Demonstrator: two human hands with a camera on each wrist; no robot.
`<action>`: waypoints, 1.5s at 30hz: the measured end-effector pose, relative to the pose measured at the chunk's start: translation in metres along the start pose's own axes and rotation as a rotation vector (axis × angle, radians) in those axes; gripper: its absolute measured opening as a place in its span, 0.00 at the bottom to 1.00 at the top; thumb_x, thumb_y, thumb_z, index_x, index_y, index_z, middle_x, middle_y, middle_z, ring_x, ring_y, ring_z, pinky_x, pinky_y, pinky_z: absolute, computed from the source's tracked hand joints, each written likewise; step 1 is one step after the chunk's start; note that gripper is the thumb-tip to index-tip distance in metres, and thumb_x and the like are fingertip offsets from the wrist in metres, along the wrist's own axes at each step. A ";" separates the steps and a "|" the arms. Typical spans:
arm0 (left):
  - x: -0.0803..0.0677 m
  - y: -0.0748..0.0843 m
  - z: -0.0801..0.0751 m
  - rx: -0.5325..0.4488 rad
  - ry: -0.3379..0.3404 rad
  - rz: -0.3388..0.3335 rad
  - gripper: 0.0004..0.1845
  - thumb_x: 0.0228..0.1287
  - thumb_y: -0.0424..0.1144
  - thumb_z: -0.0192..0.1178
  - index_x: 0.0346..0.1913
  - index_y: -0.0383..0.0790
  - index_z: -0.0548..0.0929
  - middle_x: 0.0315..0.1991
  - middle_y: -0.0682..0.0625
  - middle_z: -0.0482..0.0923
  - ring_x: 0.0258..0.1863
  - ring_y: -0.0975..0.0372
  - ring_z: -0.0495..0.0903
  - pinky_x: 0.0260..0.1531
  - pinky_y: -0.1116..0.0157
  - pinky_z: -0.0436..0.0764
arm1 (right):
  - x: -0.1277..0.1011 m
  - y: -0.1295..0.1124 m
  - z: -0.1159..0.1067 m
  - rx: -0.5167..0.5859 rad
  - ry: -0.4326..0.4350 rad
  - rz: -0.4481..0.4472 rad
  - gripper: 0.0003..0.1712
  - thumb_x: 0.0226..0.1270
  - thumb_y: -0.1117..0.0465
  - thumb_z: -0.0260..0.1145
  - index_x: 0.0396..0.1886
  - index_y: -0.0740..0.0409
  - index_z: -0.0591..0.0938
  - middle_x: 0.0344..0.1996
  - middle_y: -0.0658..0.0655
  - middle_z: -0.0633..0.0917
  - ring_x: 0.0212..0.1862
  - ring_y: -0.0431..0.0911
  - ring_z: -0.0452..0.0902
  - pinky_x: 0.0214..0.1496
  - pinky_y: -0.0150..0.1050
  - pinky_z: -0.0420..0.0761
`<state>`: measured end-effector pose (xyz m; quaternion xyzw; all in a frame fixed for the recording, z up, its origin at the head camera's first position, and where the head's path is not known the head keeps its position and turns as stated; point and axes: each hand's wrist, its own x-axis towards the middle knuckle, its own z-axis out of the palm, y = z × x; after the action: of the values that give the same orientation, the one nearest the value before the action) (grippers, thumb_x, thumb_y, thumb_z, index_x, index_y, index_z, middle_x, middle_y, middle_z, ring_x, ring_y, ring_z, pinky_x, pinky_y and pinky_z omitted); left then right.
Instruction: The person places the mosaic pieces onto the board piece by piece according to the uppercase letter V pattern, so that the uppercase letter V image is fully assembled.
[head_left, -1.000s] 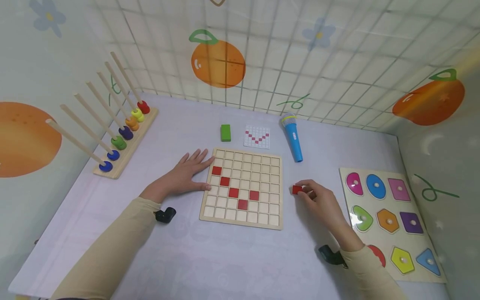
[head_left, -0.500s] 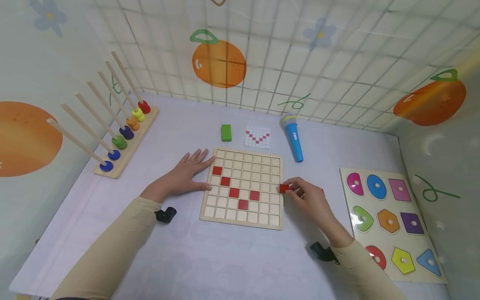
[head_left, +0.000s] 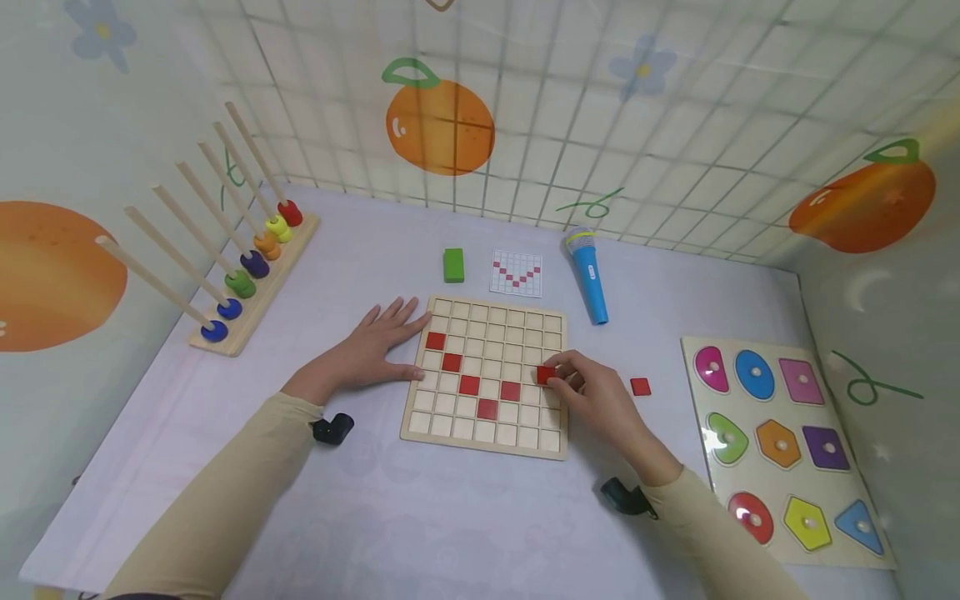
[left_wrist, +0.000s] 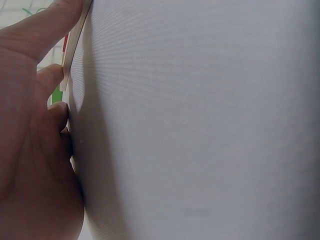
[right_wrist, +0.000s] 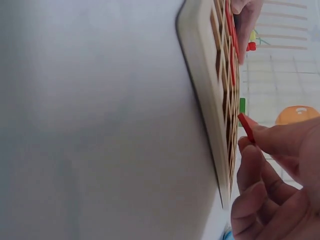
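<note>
A wooden grid board point(head_left: 484, 440) lies in the middle of the table, with several red tiles point(head_left: 468, 385) set in a slanting line. My right hand point(head_left: 581, 385) pinches a red square tile point(head_left: 545, 375) over the board's right columns; the right wrist view shows the same red tile point(right_wrist: 246, 127) tilted just above the board point(right_wrist: 205, 75). My left hand point(head_left: 371, 350) lies flat on the table, fingers straight, touching the board's left edge. One more loose red tile point(head_left: 640, 386) sits on the table to the right of the board.
Behind the board lie a pattern card point(head_left: 516, 273), a green block point(head_left: 453, 265) and a blue toy microphone point(head_left: 587, 275). A peg rack with coloured rings point(head_left: 247, 279) stands at the left. A shape puzzle board point(head_left: 780, 442) lies at the right.
My right hand has carried the red tile leftward from the table onto the board's right side. A second red tile on the table is now uncovered. The left hand has stayed put.
</note>
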<state>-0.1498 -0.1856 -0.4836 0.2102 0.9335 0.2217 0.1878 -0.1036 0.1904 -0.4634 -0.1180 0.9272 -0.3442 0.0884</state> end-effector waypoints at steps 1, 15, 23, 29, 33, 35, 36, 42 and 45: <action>0.000 0.000 0.000 0.000 0.000 0.000 0.54 0.60 0.67 0.66 0.83 0.55 0.51 0.84 0.51 0.34 0.82 0.55 0.28 0.79 0.50 0.30 | 0.001 -0.001 0.001 0.002 -0.003 0.003 0.15 0.70 0.57 0.71 0.54 0.49 0.82 0.36 0.49 0.84 0.33 0.44 0.77 0.32 0.34 0.82; -0.001 0.003 -0.002 -0.005 -0.002 -0.002 0.53 0.61 0.66 0.66 0.83 0.54 0.51 0.84 0.50 0.35 0.82 0.55 0.28 0.79 0.50 0.30 | 0.007 -0.008 0.007 0.000 -0.006 0.008 0.14 0.69 0.59 0.72 0.52 0.49 0.83 0.36 0.48 0.84 0.34 0.44 0.77 0.33 0.35 0.81; 0.000 0.002 -0.001 -0.008 0.003 -0.002 0.54 0.61 0.67 0.66 0.83 0.54 0.51 0.84 0.50 0.35 0.82 0.54 0.29 0.79 0.50 0.30 | 0.011 -0.011 0.011 0.021 -0.028 0.006 0.14 0.67 0.60 0.73 0.51 0.49 0.82 0.38 0.48 0.83 0.36 0.45 0.76 0.37 0.36 0.81; 0.000 0.001 0.000 -0.007 0.005 0.005 0.54 0.61 0.67 0.66 0.83 0.54 0.51 0.84 0.50 0.35 0.82 0.54 0.29 0.79 0.50 0.30 | 0.013 -0.013 0.012 0.003 -0.026 0.009 0.15 0.65 0.62 0.75 0.49 0.51 0.83 0.40 0.49 0.81 0.38 0.46 0.74 0.37 0.36 0.80; 0.000 0.001 0.000 -0.009 0.004 0.006 0.54 0.60 0.67 0.66 0.83 0.54 0.51 0.84 0.50 0.35 0.82 0.54 0.29 0.79 0.50 0.30 | 0.014 -0.011 0.013 -0.018 -0.017 -0.007 0.15 0.63 0.63 0.76 0.48 0.53 0.85 0.41 0.51 0.80 0.38 0.46 0.73 0.36 0.35 0.78; 0.000 0.001 0.000 -0.009 0.004 0.004 0.54 0.60 0.67 0.66 0.83 0.54 0.51 0.84 0.50 0.35 0.82 0.54 0.29 0.79 0.50 0.30 | 0.015 -0.011 0.013 -0.025 -0.014 -0.018 0.15 0.62 0.63 0.77 0.48 0.53 0.85 0.42 0.50 0.80 0.38 0.45 0.73 0.37 0.35 0.78; 0.000 0.001 0.000 -0.007 0.003 0.003 0.54 0.60 0.67 0.66 0.83 0.54 0.51 0.84 0.50 0.35 0.82 0.54 0.29 0.79 0.50 0.30 | 0.015 -0.011 0.013 -0.027 -0.013 -0.022 0.15 0.62 0.63 0.77 0.48 0.53 0.85 0.43 0.50 0.80 0.38 0.45 0.73 0.37 0.35 0.77; 0.001 0.001 0.001 0.003 0.000 -0.006 0.54 0.61 0.67 0.65 0.83 0.55 0.50 0.84 0.51 0.35 0.82 0.54 0.28 0.79 0.50 0.30 | 0.014 -0.012 0.013 -0.036 -0.017 -0.028 0.15 0.64 0.61 0.76 0.50 0.51 0.87 0.44 0.49 0.80 0.39 0.45 0.73 0.37 0.36 0.78; 0.000 0.002 0.000 0.000 0.000 -0.006 0.54 0.61 0.66 0.66 0.83 0.54 0.50 0.84 0.50 0.35 0.82 0.53 0.29 0.79 0.50 0.30 | 0.014 -0.012 0.012 -0.039 -0.020 -0.032 0.15 0.65 0.62 0.75 0.51 0.50 0.87 0.45 0.49 0.80 0.40 0.45 0.73 0.37 0.36 0.78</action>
<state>-0.1491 -0.1838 -0.4825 0.2073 0.9342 0.2211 0.1884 -0.1118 0.1699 -0.4656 -0.1377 0.9308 -0.3264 0.0897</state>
